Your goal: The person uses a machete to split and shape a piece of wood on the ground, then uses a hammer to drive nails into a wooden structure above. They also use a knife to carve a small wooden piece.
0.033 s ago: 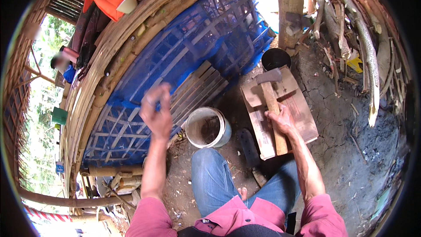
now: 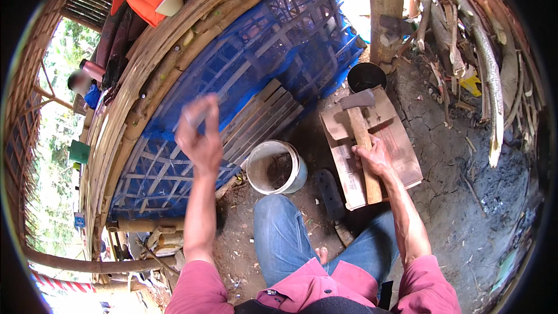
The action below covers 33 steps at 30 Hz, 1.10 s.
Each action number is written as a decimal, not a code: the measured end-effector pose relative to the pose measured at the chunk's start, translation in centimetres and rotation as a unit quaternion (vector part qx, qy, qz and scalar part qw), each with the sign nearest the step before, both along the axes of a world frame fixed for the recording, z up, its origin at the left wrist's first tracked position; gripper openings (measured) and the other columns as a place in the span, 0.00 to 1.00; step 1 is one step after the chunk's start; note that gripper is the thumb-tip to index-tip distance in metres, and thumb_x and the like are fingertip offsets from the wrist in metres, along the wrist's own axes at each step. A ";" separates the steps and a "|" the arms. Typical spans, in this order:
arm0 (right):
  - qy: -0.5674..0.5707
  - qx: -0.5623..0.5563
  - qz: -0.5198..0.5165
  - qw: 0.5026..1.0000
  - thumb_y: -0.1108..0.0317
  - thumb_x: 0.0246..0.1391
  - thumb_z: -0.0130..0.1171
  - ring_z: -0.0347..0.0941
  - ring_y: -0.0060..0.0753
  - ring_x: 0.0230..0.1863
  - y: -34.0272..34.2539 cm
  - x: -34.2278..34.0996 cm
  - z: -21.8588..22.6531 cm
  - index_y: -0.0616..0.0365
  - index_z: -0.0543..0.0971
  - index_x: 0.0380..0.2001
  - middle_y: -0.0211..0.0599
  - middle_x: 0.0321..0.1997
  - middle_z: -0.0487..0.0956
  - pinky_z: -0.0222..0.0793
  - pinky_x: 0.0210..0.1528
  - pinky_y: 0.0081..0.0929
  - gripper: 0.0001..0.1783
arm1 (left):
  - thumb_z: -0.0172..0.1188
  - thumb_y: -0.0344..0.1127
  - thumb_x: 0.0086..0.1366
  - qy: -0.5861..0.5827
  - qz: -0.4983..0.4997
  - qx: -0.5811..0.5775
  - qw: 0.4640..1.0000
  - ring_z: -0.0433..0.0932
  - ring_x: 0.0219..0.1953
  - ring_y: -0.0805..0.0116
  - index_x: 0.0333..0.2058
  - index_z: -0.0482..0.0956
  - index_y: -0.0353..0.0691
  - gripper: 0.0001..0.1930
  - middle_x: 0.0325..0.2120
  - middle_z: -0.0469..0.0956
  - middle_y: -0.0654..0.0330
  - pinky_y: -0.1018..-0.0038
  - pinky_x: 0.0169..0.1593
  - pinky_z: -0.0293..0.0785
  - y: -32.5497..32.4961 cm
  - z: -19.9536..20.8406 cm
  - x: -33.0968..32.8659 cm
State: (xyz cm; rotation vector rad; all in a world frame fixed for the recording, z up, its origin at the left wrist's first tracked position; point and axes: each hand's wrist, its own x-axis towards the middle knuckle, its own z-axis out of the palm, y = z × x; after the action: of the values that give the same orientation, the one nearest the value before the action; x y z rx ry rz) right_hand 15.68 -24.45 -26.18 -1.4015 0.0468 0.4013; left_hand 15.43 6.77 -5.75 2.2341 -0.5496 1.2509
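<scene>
Now, left to right: left hand (image 2: 200, 134) is raised in the air over the blue-netted bamboo wall (image 2: 256, 52), motion-blurred, fingers bunched together, possibly pinching something small; can't tell what. Versus the earlier frame it sits slightly higher, nothing else shifted. White bucket (image 2: 276, 167) stands on the dirt between the hands, just ahead of the knee. Right hand (image 2: 372, 160) rests on the wooden handle of the hatchet (image 2: 361, 134), fingers wrapped around it. Hatchet lies flat on the cardboard sheet (image 2: 401, 139), head near the black pot (image 2: 366, 75).
</scene>
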 end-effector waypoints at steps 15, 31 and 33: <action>0.012 -0.026 0.003 1.000 0.66 0.46 0.60 0.70 0.22 0.17 0.6 0.4 0.1 0.64 0.73 0.43 0.29 0.20 0.74 0.67 0.21 0.23 0.21 | 0.61 0.37 0.60 -0.020 0.080 0.174 0.981 0.80 0.29 0.65 0.33 0.81 0.39 0.08 0.23 0.79 0.55 0.72 0.30 0.72 -0.7 11.0 12.0; 0.007 0.005 0.000 1.000 0.68 0.46 0.59 0.70 0.21 0.16 0.6 0.6 -0.5 0.66 0.73 0.40 0.29 0.19 0.73 0.67 0.21 0.21 0.17 | 0.54 0.34 0.65 0.202 -0.170 -0.312 0.913 0.78 0.43 0.63 0.45 0.72 0.30 0.14 0.40 0.78 0.48 0.73 0.48 0.75 -1.2 8.5 4.0; 0.000 0.002 0.004 1.000 0.68 0.47 0.59 0.69 0.21 0.16 0.5 0.7 -0.8 0.66 0.73 0.39 0.29 0.19 0.73 0.67 0.21 0.22 0.17 | 0.55 0.33 0.65 0.194 -0.136 -0.276 0.931 0.78 0.41 0.66 0.44 0.74 0.30 0.13 0.38 0.77 0.51 0.76 0.46 0.74 -0.4 8.6 4.5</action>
State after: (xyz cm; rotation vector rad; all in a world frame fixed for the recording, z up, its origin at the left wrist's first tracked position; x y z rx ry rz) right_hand 16.37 -23.90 -26.96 -1.3975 0.0402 0.4070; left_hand 19.91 6.33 2.87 1.7802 -0.2908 0.6813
